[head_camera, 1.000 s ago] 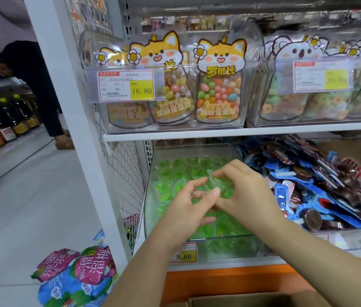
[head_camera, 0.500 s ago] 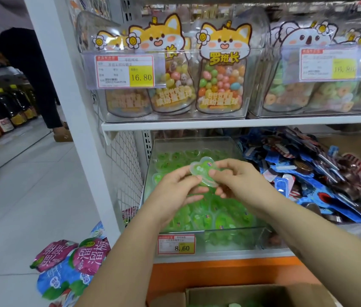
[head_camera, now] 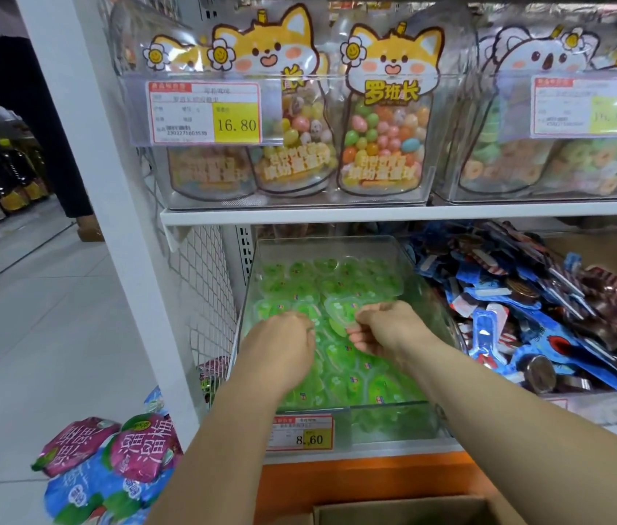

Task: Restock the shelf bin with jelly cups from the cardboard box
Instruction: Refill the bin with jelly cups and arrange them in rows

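A clear shelf bin (head_camera: 339,241) on the lower shelf holds several green jelly cups (head_camera: 360,377) in a packed layer. Both my hands are down inside it. My right hand (head_camera: 388,329) pinches the edge of one jelly cup (head_camera: 340,311) just above the layer. My left hand (head_camera: 280,348) is beside it on the left, knuckles up, fingers curled shut over the cups, and nothing shows in it. The open cardboard box (head_camera: 397,512) peeks in at the bottom edge, below my forearms.
A bin of blue-wrapped snacks (head_camera: 519,320) sits right of the jelly bin. The shelf board (head_camera: 375,214) above carries candy pouches (head_camera: 382,126). The white upright (head_camera: 110,221) stands left, snack bags (head_camera: 110,467) lie on the floor, and a person (head_camera: 34,108) stands in the aisle.
Both hands have dropped from above the bin down onto the jelly layer. The cup held between both hands is now pinched by the right hand only; the left has let go.
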The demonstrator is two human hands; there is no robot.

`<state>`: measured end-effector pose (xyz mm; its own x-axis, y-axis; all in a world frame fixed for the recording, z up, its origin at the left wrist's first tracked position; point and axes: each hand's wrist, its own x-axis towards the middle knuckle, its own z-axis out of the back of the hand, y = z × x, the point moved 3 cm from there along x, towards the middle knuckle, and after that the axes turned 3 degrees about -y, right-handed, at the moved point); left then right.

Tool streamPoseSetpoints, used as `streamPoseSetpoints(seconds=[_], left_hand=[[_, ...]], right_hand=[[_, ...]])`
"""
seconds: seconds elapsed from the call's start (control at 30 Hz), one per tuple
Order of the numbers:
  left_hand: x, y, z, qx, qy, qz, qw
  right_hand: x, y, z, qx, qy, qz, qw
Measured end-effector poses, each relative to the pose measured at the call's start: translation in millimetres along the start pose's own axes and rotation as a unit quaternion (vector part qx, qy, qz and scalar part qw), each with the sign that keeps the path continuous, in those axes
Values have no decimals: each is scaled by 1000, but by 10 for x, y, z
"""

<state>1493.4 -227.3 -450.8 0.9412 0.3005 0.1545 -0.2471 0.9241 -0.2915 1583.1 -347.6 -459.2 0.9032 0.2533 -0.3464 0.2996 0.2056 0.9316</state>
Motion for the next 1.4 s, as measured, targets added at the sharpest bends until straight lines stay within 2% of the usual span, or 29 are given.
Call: streamPoseSetpoints(seconds=[0.47, 0.57, 0.63, 0.67, 0.73, 0.83, 0.93, 1.0, 1.2, 1.4], left_hand=[[-46, -60, 16, -2, 46, 8, 999], [-61, -59, 53, -19, 41, -3, 999], [-74, -53, 122, -35, 22, -19, 999], [-82, -37, 170, -43, 4, -25, 999], [-107, 7, 267, -55, -45, -28, 997], [-210, 56, 334, -41, -100, -20, 994], [-333, 73, 337, -33, -114, -24, 993], [-389, 98, 365, -29, -122, -23, 992], [-458, 180, 458, -16, -137, -29, 990], [-462, 194, 442, -18, -133, -29, 990]], right_hand=[[88, -14, -42, -39, 51, -28, 998], [25, 25, 56, -87, 58, -9, 994], [-33, 66, 141, -125, 48, 35, 990], [-75, 95, 173, -170, 35, 81, 982], [-195, 158, 167, -291, 25, 199, 936], [-471, 177, -40, -394, 99, 317, 857], [-606, 138, -220, -470, 124, 360, 796], [-619, 111, -283, -508, 134, 344, 778], [-649, 51, -354, -550, 208, 263, 765], [-610, 14, -360, -486, 191, 242, 818]])
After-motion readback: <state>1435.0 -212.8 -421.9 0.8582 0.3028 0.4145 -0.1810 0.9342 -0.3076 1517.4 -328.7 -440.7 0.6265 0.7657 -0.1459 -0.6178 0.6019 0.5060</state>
